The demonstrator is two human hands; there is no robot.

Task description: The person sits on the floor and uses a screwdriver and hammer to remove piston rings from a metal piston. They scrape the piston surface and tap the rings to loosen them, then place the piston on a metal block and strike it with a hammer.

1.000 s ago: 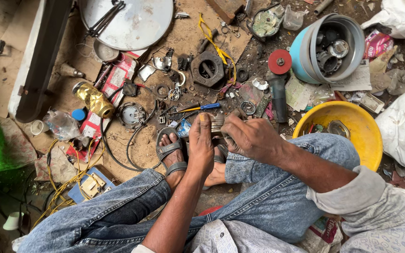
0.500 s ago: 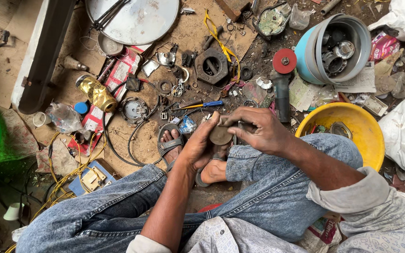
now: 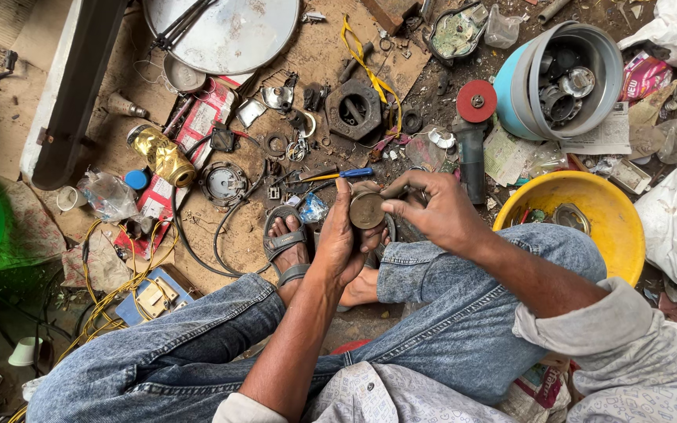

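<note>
Head view | two hands: left hand (image 3: 341, 239) and right hand (image 3: 432, 210) clamped on one round metal disc (image 3: 367, 210) (brownish) | one yellow bowl (image 3: 617, 227)

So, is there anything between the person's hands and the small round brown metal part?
Nothing visible does. The left hand already grips the round brown metal disc from the side, and the right hand touches its upper edge with the fingertips. Both hold it above the sandalled foot, apart from the scrap on the ground.
</note>
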